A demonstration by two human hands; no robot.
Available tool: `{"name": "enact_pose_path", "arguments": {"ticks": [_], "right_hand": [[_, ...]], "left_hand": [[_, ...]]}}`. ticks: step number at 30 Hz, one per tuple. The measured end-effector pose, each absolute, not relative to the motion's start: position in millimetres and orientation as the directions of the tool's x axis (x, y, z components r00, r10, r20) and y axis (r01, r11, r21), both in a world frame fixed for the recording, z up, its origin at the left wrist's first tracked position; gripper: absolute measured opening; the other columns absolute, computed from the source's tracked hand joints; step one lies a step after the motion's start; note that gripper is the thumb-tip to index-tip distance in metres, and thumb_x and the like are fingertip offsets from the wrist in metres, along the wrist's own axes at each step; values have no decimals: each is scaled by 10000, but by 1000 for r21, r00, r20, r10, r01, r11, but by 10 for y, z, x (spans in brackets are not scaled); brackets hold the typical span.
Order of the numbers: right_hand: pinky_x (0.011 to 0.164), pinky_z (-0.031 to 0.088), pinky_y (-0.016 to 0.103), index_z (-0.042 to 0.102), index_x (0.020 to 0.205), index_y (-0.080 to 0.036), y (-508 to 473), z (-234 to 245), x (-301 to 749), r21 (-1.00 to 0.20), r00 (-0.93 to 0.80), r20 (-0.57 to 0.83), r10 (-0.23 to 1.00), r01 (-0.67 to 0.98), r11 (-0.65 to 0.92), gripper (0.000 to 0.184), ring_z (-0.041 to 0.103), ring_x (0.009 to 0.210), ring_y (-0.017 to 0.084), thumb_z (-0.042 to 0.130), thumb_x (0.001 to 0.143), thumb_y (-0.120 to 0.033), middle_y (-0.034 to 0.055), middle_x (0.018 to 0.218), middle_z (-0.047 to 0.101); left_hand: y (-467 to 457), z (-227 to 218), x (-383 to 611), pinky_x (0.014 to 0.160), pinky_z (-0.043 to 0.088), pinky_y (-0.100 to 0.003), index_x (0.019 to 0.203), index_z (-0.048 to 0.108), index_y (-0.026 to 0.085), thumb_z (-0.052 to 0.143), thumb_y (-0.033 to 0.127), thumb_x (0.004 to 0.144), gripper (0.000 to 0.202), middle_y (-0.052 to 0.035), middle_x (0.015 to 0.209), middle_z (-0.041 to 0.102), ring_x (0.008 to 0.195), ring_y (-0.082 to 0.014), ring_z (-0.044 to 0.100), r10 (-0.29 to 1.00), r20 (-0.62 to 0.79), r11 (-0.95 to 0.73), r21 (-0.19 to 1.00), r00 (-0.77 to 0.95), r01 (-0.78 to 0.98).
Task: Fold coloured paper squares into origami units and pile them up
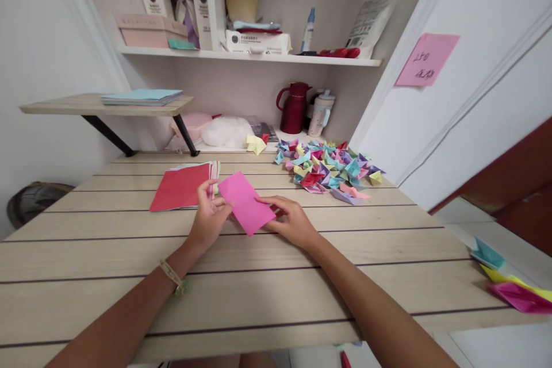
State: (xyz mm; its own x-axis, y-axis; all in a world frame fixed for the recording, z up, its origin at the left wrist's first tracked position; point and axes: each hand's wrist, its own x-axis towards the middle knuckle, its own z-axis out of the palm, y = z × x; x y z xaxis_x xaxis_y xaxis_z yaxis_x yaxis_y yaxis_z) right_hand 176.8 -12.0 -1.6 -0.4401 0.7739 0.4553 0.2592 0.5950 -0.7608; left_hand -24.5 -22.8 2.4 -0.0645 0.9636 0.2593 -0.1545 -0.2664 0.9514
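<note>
A pink sheet of paper (pixel 245 202), folded into a rectangle, is held just above the wooden table (pixel 276 287) between both hands. My left hand (pixel 210 217) pinches its left edge with closed fingers. My right hand (pixel 290 218) grips the sheet's lower right edge, fingers pressed against it. A stack of coloured paper (pixel 183 186) with a red sheet on top lies just behind my left hand.
A heap of several folded paper boats (pixel 328 168) in many colours lies at the back right. A red jug (pixel 295 107) and a white cup (pixel 320 112) stand behind it. More folded paper (pixel 515 287) lies at the right edge. Shelves above hold boxes and bottles.
</note>
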Motion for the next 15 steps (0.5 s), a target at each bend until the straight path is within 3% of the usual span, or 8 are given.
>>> {"name": "enact_pose_path", "arguments": {"ticks": [3,6,9,15], "right_hand": [[692,482,259,554,1175,-236,-132,3,1773,-768,-451,455,768,237,594,570,574,918,197,711,629,-192,65,1074,616],[822,454,296,577,1150,-251,-122,-4,1763,-756,-501,470,727,198,624,568,566,990,208,728,607,-179,57,1119,607],[849,441,315,648,1041,-246,-96,-33,1746,-763,-471,475,743,200,615,416,587,962,204,721,632,-217,54,1057,641],[666,488,282,685,937,-214,-85,-48,1726,-864,-324,391,861,193,465,325,615,857,207,714,643,-350,71,992,666]], "left_hand": [[-246,22,-213,579,498,-240,1001,432,202,618,197,711,344,38,627,598,568,-113,597,976,219,-219,968,-14,-120],[-250,3,-190,603,490,-222,842,568,144,635,217,690,182,-8,678,628,621,-117,601,981,184,-187,981,-60,-55],[-251,-1,-180,697,500,-266,875,620,118,661,229,655,250,-55,791,670,742,-163,633,982,165,-168,985,-86,-25],[-239,-7,-186,832,479,-318,1030,576,116,675,211,644,410,-103,947,677,903,-201,632,987,155,-158,983,-47,-92]]}}
